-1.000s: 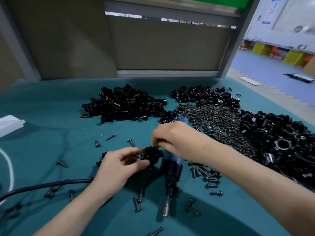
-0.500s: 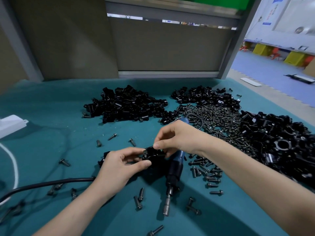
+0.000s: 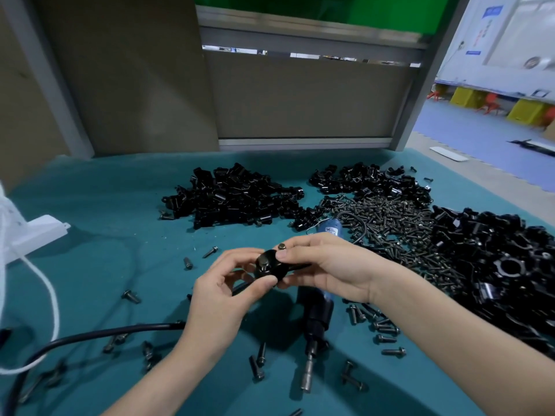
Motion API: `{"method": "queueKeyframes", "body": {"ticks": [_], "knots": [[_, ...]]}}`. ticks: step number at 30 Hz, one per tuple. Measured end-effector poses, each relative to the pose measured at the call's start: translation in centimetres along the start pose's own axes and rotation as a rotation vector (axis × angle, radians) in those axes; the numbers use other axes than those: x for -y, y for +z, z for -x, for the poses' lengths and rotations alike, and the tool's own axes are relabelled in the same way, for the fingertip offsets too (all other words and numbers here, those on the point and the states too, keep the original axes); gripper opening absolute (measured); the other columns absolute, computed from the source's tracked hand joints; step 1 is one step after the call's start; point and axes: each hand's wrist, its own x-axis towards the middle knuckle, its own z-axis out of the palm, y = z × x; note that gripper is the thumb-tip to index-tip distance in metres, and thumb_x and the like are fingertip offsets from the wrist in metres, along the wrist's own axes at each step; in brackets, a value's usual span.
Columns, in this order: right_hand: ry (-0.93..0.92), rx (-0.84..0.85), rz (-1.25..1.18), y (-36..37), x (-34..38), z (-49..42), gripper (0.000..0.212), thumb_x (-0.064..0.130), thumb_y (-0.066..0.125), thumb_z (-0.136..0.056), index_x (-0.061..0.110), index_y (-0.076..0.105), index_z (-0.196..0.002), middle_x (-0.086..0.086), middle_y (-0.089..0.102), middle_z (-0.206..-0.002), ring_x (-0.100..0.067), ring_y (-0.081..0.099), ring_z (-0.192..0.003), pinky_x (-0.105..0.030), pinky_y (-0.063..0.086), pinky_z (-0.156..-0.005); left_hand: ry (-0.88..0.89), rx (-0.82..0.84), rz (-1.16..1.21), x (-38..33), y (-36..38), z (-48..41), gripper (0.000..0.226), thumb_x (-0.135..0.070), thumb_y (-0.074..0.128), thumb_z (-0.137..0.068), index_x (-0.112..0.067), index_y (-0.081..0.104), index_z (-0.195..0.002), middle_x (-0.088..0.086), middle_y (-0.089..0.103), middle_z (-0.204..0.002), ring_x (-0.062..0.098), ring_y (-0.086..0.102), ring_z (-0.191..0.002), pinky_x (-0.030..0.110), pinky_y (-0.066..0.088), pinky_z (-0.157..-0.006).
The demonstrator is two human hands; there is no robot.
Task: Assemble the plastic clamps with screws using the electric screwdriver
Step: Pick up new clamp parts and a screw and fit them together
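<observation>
Holding the glossy black plastic clamp (image 3: 268,268) above the middle of the teal cloth table (image 3: 105,265), I have my left hand (image 3: 222,292) pinching its rounded body from 8 o'clock and my right hand (image 3: 327,268) pinching it from 3 o'clock. A dull metal screw (image 3: 263,262) sits in it, head toward me. A second screw (image 3: 281,246) shows between my right fingertips. The electric screwdriver (image 3: 315,319), with its blue grip and black nose, lies under my right hand, its long axis running from 12 to 6 and its steel bit (image 3: 307,376) pointing toward 6 o'clock.
</observation>
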Motion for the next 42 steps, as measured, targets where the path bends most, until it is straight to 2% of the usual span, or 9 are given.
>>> {"method": "queueKeyframes", "body": {"ticks": [3,6,15,22,24,28,31,35,42], "knots": [[0.003,0.044,-0.119,0.6,-0.1,0.2,0.011,0.006,0.059,-0.091,-0.001,0.067,-0.086,-0.013,0.064,-0.083,-0.018,0.064,-0.066,-0.02,0.056,-0.065,0.053,-0.001,-0.025,-0.5,0.4,0.6,0.037,-0.056,0.071,-0.071,-0.045,0.064,-0.106,-0.013,0.065,-0.116,0.01,0.06,-0.112,0.025,0.047,-0.093],[0.028,0.063,-0.2,1.4,-0.6,0.4,0.013,0.011,0.064,-0.083,0.002,0.07,-0.09,-0.014,0.062,-0.085,-0.019,0.064,-0.065,-0.019,0.056,-0.063,0.052,0.036,0.024,-0.8,1.1,1.2,0.052,-0.071,0.061,-0.074,-0.049,0.055,-0.12,-0.016,0.064,-0.118,0.004,0.06,-0.112,0.014,0.046,-0.089],[0.058,0.08,-0.365,3.4,-2.2,0.5,0.006,0.009,0.066,-0.076,0.003,0.067,-0.074,-0.008,0.04,-0.076,-0.014,0.044,-0.067,-0.018,0.053,-0.058,0.274,-0.072,-0.245,-0.6,0.3,0.8,0.033,-0.061,0.054,-0.087,-0.031,0.064,-0.095,-0.01,0.064,-0.091,0.011,0.063,-0.088,0.02,0.047,-0.076],[0.006,0.081,-0.247,2.8,-2.7,0.7,0.02,0.01,0.066,-0.083,0.002,0.056,-0.098,-0.008,0.06,-0.076,-0.013,0.06,-0.063,-0.022,0.056,-0.068,0.298,-0.058,-0.282,-0.2,0.3,1.1,0.034,-0.058,0.049,-0.09,-0.026,0.062,-0.092,-0.011,0.059,-0.087,0.007,0.06,-0.083,0.015,0.044,-0.073],[-0.032,0.029,-0.08,1.5,-2.1,1.2,0.034,0.023,0.071,-0.076,0.003,0.056,-0.1,-0.009,0.066,-0.08,-0.015,0.063,-0.064,-0.024,0.056,-0.065,0.281,-0.038,-0.302,-0.1,0.5,1.2,0.029,-0.058,0.051,-0.089,-0.031,0.06,-0.088,-0.011,0.061,-0.084,0.005,0.059,-0.077,0.014,0.043,-0.069],[-0.05,-0.515,0.764,-3.3,-1.0,1.9,0.051,0.058,0.06,-0.078,0.008,0.06,-0.087,-0.005,0.07,-0.064,-0.017,0.066,-0.049,-0.021,0.05,-0.046,0.154,0.01,-0.255,0.0,0.5,1.4,0.022,-0.054,0.052,-0.083,-0.032,0.057,-0.083,0.002,0.068,-0.075,0.001,0.051,-0.049,0.011,0.037,-0.049],[0.153,-0.536,0.796,-4.6,-2.2,1.6,0.064,0.072,0.049,-0.078,0.009,0.056,-0.084,-0.008,0.069,-0.056,-0.021,0.067,-0.047,-0.023,0.051,-0.044,0.11,0.065,-0.226,0.3,0.5,1.3,0.024,-0.055,0.052,-0.082,-0.032,0.057,-0.082,0.01,0.068,-0.069,0.002,0.045,-0.043,0.012,0.035,-0.044],[0.137,-0.629,0.908,-3.9,-4.5,-0.4,0.06,0.066,0.067,-0.075,0.007,0.058,-0.07,-0.006,0.06,-0.041,-0.016,0.057,-0.032,-0.019,0.041,-0.035,0.106,0.114,-0.254,0.4,0.5,1.4,0.021,-0.054,0.051,-0.083,-0.034,0.056,-0.087,0.005,0.07,-0.069,0.004,0.051,-0.046,0.013,0.036,-0.046],[0.119,-0.568,0.409,-4.0,-3.7,-1.5,0.038,0.039,0.073,-0.072,0.005,0.06,-0.085,0.0,0.059,-0.047,-0.012,0.049,-0.036,-0.017,0.038,-0.04,0.057,0.075,-0.213,0.1,0.4,1.3,0.022,-0.052,0.052,-0.077,-0.033,0.061,-0.081,0.002,0.071,-0.066,0.036,0.063,-0.062,0.044,0.049,-0.048]]}}
